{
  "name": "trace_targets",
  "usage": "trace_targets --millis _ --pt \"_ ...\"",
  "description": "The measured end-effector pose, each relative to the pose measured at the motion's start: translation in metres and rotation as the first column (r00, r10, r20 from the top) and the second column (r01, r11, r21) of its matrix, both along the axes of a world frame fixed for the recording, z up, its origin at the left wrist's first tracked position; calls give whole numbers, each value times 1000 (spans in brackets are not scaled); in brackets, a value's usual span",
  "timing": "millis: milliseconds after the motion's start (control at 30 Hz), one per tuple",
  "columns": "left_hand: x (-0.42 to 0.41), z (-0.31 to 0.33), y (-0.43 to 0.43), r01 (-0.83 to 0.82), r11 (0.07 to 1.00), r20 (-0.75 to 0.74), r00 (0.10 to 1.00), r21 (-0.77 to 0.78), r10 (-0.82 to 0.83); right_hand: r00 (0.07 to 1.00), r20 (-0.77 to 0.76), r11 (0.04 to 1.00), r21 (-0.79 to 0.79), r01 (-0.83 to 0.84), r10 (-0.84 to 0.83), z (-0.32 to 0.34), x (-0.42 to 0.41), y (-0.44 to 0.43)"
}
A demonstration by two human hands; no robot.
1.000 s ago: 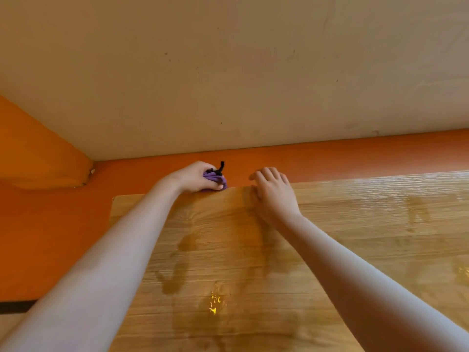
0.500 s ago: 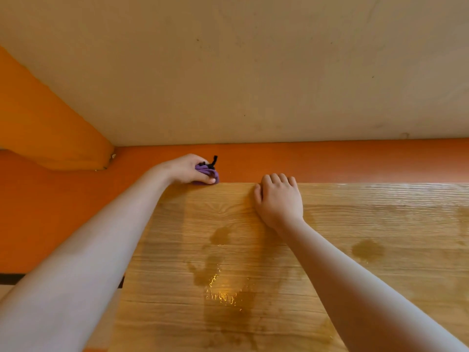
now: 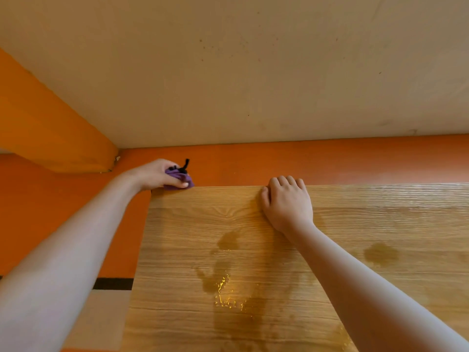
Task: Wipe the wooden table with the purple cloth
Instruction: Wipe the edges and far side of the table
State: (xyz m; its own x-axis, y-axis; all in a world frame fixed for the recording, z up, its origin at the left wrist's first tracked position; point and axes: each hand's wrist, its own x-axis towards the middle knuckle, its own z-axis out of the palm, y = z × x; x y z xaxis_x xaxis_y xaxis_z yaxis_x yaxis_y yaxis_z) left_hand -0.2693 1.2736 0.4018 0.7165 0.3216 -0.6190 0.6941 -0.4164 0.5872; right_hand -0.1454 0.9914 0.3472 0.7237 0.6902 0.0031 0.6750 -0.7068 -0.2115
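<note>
**Inspector:** Head view, the only view on file. What is the state of the left hand [image 3: 154,175]?

**Assessor:** Its grip is clenched round the purple cloth [image 3: 177,177], which is bunched into a wad. A black loop [image 3: 184,166] sticks up from the bundle. The cloth sits on the far left corner of the counter [image 3: 253,219], touching the edge that faces the orange wall [image 3: 317,161].

**Inspector:** And the right hand [image 3: 288,203]?

**Assessor:** It lies palm-down at the far edge, well apart from the cloth. Its fingers curl over that edge, so the grip grasps the counter itself, apparently as a brace.

**Inspector:** Surface condition?

**Assessor:** Wet patches [image 3: 223,280] glisten in the middle of the counter, nearer the person. One more dark patch lies to the right of the right forearm.

**Inspector:** Which step is in hand?

**Assessor:** Judged to be wiping the far left corner. The wet middle appears not yet done.

**Inspector:** What does the next move call for?

**Assessor:** Probably a stroke drawn from the corner toward the wet patches, with the cloth pressed down. The wad would cover more if it were opened out. The bracing hand lies in the path of any pass along the far edge and would need to lift.
</note>
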Motion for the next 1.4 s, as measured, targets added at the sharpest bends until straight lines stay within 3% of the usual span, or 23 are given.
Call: trace_targets --millis 133,333,667,833,900,1033,1200,1267,1400 --pt "9 0 -6 26 1000 -24 999 8 -26 1000 -2 1000 -2 4 -4 0 1 1" --pt "14 -3 -25 42 999 53 998 13 -42 1000 -13 1000 -8 -2 2 1 0 0" --pt "-53 14 25 -146 978 87 987 147 135 1000 -17 1000 18 -14 14 5 1 -3" --pt "-80 14 -1 -444 895 374 838 41 398 996 -89 998 62 -14 19 6 5 -3" --pt "-86 15 -11 -509 861 383 791 -21 477 993 -115 996 86 -22 32 11 5 -1" --pt "-89 16 -21 -586 791 354 712 -176 606 993 -20 990 80 -118 120 17 -6 15" --pt "-83 14 -29 -468 856 425 835 220 348 995 -25 994 46 -99 101 6 -14 19" --pt "-78 5 -33 -444 850 398 861 285 316 994 -22 994 45 -103 104 4 -14 19" --pt "-66 -4 -31 -518 801 427 823 299 373 994 -10 992 63 -105 106 4 -12 20"
